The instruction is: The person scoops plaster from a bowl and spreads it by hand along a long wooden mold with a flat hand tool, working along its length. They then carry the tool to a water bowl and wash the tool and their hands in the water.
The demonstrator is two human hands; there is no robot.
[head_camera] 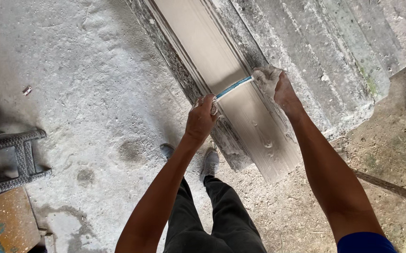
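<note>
A long, smooth, pale moulded strip (212,51) lies in a rough grey form, running away from me. Across it stretches a thin blue-and-white blade-like tool (233,86). My left hand (201,118) grips the tool's near-left end at the strip's left edge. My right hand (275,84), dusted white, holds the other end at the right edge. Both hands are closed on the tool, which rests on the wet-looking surface. My two feet in grey shoes (210,161) stand just before the strip's near end.
A wide grey ribbed concrete slab (324,56) lies right of the strip. A grey plastic stool (11,161) stands at the left, with a brown board (4,225) below it. The dusty white floor (95,93) turns to brown dirt (390,150) on the right.
</note>
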